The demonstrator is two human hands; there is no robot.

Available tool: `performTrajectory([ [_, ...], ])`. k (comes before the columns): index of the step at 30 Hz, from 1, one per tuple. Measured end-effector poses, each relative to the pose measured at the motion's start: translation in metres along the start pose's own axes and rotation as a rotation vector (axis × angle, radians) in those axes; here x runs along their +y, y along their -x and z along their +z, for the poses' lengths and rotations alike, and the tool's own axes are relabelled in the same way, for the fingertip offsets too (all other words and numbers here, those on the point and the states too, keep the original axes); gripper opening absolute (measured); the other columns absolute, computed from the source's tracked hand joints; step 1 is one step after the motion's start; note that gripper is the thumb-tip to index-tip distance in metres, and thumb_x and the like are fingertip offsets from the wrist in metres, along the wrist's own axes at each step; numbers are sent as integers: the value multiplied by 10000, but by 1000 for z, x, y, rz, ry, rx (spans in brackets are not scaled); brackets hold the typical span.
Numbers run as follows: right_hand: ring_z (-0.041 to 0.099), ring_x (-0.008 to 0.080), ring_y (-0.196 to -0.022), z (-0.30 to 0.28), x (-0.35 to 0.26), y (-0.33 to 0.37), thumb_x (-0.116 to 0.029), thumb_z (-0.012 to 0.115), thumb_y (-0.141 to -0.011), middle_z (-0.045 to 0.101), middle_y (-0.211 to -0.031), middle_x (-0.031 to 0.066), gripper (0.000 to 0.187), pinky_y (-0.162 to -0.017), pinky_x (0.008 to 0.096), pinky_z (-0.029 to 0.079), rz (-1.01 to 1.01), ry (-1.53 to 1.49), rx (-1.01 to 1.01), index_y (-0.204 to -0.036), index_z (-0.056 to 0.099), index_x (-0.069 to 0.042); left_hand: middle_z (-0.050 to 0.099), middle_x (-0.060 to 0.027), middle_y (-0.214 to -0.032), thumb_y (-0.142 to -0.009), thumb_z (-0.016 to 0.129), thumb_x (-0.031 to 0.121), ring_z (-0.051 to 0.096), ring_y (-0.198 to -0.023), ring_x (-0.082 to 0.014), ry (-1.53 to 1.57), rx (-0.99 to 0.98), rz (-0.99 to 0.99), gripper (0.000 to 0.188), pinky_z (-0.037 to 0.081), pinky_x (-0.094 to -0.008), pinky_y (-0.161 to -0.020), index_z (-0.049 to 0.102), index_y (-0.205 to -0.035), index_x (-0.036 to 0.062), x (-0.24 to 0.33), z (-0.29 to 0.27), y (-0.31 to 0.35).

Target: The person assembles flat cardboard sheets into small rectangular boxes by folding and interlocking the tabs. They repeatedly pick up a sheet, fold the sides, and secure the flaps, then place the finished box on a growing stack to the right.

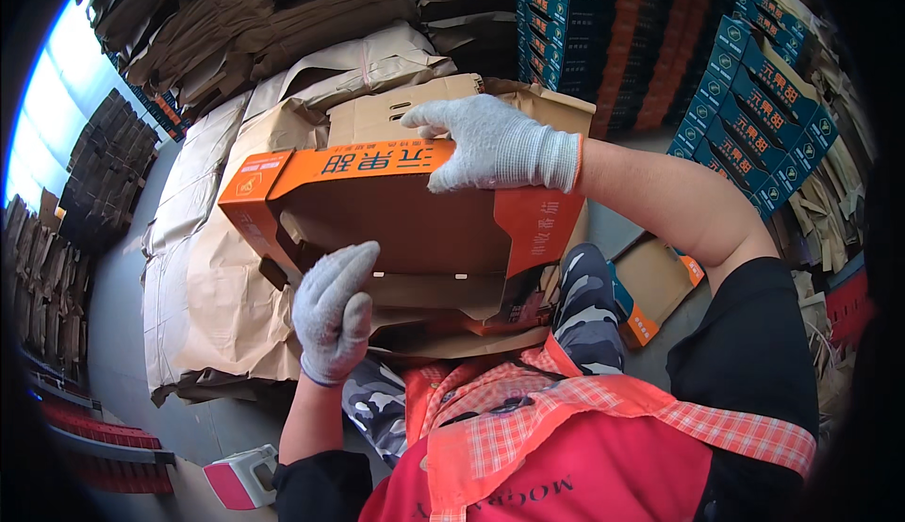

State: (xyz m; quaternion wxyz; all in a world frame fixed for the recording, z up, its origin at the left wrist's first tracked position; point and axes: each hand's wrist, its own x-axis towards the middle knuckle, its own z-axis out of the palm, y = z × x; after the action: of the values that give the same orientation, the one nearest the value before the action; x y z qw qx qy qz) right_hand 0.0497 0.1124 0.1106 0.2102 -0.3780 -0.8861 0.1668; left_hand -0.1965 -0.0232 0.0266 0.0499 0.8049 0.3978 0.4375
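Note:
An open cardboard carton point(377, 163) with orange outer walls and a plain brown inside lies tilted before me, across my lap. My right hand point(495, 143), in a grey knit glove, grips the upper edge of its far wall, thumb on the inner side and fingers over the outer side. My left hand point(332, 310), gloved alike, is raised at the carton's near left corner. Its fingers are stretched out side by side, with the thumb bent in front, and nothing shows in it. Whether it touches the carton is hard to see.
Behind the carton lie paper-wrapped bundles point(226, 277) of flat cardboard. Dark green cartons point(754, 117) are stacked at the right. Another carton point(655, 286) sits on the floor by my knee. A pink-topped white stool point(240, 478) stands lower left. Piles of brown cardboard point(264, 13) rise behind.

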Motion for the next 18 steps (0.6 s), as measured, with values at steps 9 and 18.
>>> performTrajectory([
  [9, 680, 245, -813, 128, 148, 79, -156, 672, -824, 684, -930, 155, 306, -705, 361, 564, 782, -1109, 98, -1056, 629, 38, 392, -256, -1417, -611, 692, 744, 384, -1297, -445, -165, -146, -64, 1123, 300, -519, -1066, 356, -1430, 54, 50, -9, 5],
  [18, 624, 124, -838, 28, 131, 91, -202, 491, -1003, 660, -948, 53, 235, -797, 258, 524, 42, -825, 883, -1102, 615, -29, 436, -265, -1376, -629, 830, 386, 481, -1184, -434, -56, -72, 222, 918, 420, -474, -941, 423, -1380, 48, 74, 132, -84],
])
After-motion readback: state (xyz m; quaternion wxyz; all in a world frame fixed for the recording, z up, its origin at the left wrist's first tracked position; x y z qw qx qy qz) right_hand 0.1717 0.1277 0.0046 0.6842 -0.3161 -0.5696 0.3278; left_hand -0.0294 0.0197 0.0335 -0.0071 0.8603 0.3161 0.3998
